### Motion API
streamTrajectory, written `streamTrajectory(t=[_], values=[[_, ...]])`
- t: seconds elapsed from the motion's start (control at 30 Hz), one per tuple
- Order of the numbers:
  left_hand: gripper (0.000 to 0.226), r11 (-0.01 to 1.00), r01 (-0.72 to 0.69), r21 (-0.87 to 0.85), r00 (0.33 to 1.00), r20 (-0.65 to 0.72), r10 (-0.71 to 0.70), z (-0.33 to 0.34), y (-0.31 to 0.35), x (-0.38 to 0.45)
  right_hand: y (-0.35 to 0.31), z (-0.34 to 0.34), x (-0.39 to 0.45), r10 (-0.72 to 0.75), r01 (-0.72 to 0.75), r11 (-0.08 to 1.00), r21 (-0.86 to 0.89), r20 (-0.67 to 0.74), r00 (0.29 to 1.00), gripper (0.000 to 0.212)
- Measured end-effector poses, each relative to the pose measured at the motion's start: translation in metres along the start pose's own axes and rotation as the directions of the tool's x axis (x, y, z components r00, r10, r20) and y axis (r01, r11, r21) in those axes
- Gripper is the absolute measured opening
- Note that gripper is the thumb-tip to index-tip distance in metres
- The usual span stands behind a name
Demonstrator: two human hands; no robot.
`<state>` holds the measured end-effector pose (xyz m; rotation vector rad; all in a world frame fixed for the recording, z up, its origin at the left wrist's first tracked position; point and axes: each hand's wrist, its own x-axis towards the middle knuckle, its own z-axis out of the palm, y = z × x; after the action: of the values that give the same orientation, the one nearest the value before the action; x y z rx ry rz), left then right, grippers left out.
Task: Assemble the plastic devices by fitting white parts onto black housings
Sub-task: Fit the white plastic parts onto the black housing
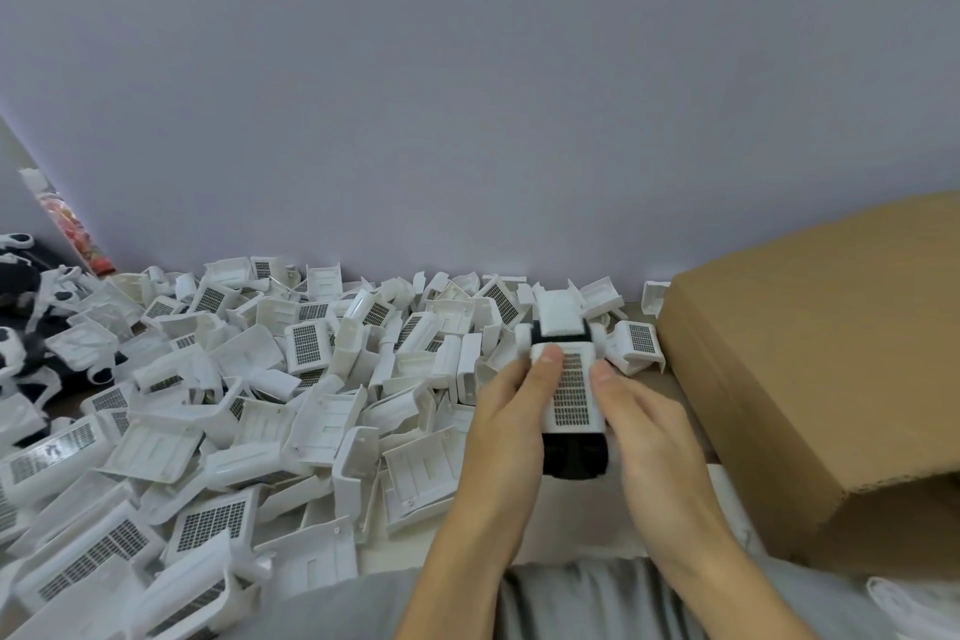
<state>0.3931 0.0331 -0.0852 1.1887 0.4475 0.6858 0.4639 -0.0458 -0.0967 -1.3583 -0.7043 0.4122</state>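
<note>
black housing [575,464] gripped between left hand [511,411] and right hand [641,424] | long axis away from body | white part [570,392] pressed on top, left thumb nearer its far end

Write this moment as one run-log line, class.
left hand grips black housing | right hand presses white part on | spare white parts piled left

This looks like a home turned piecework station rather than a factory. A heap of loose white plastic parts [270,395] lies spread right up to a plain lilac-grey wall [467,94], with a cardboard box [810,353] beside it. Black-and-white assembled units [21,327] pile up at far left, by a patterned fabric strip [72,229].
</note>
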Motion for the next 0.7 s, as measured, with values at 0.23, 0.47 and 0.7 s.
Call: streamTrajectory(t=[0.23,0.47,0.7], values=[[0.036,0.998,-0.051,0.049,0.988,0.146,0.043,-0.0015,-0.0059,0.0021,-0.0041,-0.0018,0.0021,0.105,-0.098,0.971,0.216,-0.021,0.994,0.048],[0.037,0.983,-0.089,0.160,0.996,0.015,0.088,0.0006,-0.0072,0.0038,-0.0026,0.0018,0.0020,0.122,-0.116,0.964,0.237,-0.007,0.993,0.043],[0.043,0.958,-0.134,0.254,0.988,-0.045,0.150,0.0006,-0.0039,0.0025,-0.0013,0.0049,0.0021,0.096,-0.083,0.986,0.142,-0.083,0.992,0.046]])
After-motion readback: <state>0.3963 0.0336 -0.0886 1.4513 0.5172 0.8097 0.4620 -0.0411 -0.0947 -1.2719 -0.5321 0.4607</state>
